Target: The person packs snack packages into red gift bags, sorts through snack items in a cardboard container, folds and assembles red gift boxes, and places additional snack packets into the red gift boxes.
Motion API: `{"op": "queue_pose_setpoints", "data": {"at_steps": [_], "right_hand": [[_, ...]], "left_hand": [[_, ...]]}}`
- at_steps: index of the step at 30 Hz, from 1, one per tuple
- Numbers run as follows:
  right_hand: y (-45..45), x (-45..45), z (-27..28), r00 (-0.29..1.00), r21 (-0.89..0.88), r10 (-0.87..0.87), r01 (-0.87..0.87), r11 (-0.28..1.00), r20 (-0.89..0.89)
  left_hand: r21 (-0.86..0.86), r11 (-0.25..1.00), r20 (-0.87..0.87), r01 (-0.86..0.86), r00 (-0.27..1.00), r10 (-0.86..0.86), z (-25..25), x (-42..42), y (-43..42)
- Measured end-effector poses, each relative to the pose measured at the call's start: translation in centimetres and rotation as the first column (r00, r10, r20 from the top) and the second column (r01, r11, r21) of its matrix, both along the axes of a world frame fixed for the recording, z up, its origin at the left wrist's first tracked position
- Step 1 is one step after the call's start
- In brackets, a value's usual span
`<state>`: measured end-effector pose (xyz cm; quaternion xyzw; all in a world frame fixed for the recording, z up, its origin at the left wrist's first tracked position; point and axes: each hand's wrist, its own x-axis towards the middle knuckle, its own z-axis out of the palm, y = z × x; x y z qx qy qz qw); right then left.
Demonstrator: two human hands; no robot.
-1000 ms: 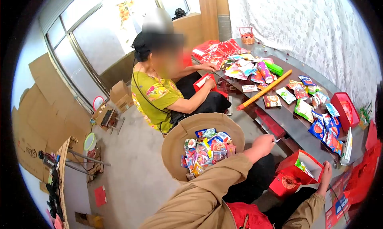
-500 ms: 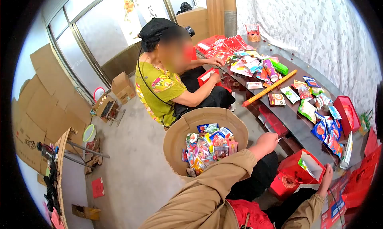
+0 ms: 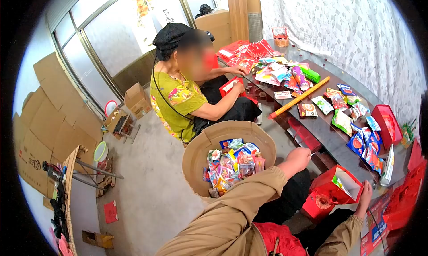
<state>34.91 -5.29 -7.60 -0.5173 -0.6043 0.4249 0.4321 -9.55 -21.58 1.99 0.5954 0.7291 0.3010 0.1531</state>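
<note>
My left hand point(image 3: 298, 159) is closed above my lap, beside the table edge. A small pale bit shows at its fingertips, too small to name. My right hand point(image 3: 365, 197) grips the right rim of a red gift box point(image 3: 322, 198), which stands open and tilted at my knees. Inside the box, a green and white packet shows. To the left of my left arm stands a large round cardboard tub point(image 3: 196, 160) with many colourful snack packets point(image 3: 234, 162) in it. On the table near my hands lie blue snack packets point(image 3: 356, 144) and a white, narrow packet point(image 3: 388, 167).
A person point(image 3: 178, 86) sits across the tub, hands on another red box point(image 3: 229, 86). The dark table point(image 3: 312, 122) carries an orange stick point(image 3: 299, 98), several packets, an open red box point(image 3: 387, 124) and flat red packaging point(image 3: 249, 51). Red bags point(image 3: 403, 198) lie at right.
The view has shifted very slightly. Both my hands and the red gift box hold the same positions.
</note>
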Motion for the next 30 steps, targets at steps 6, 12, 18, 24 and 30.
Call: {"op": "queue_pose_setpoints", "data": {"at_steps": [6, 12, 18, 24, 30], "right_hand": [[-0.5, -0.7, 0.6, 0.999, -0.029, -0.05, 0.05, 0.998, -0.009], [-0.3, -0.5, 0.5, 1.0, -0.013, 0.001, -0.001, 1.0, -0.01], [-0.7, -0.8, 0.7, 0.999, -0.023, -0.028, 0.027, 0.999, -0.037], [-0.1, -0.3, -0.2, 0.998, -0.01, -0.01, 0.009, 1.0, -0.061], [0.3, 0.1, -0.4, 0.999, -0.021, 0.013, -0.014, 1.0, -0.038]], "left_hand": [[0.008, 1.0, -0.003, 0.009, 1.0, -0.009, 0.1, -0.1, -0.1], [-0.015, 1.0, 0.0, -0.021, 1.0, 0.021, 0.1, -0.1, -0.1], [-0.032, 0.999, -0.001, -0.03, 1.0, 0.03, 0.2, -0.2, -0.1], [0.048, 0.998, -0.001, -0.036, 0.999, 0.036, -0.2, -0.2, -0.1], [0.005, 1.0, -0.005, -0.031, 1.0, 0.031, -0.2, -0.2, 0.0]]}}
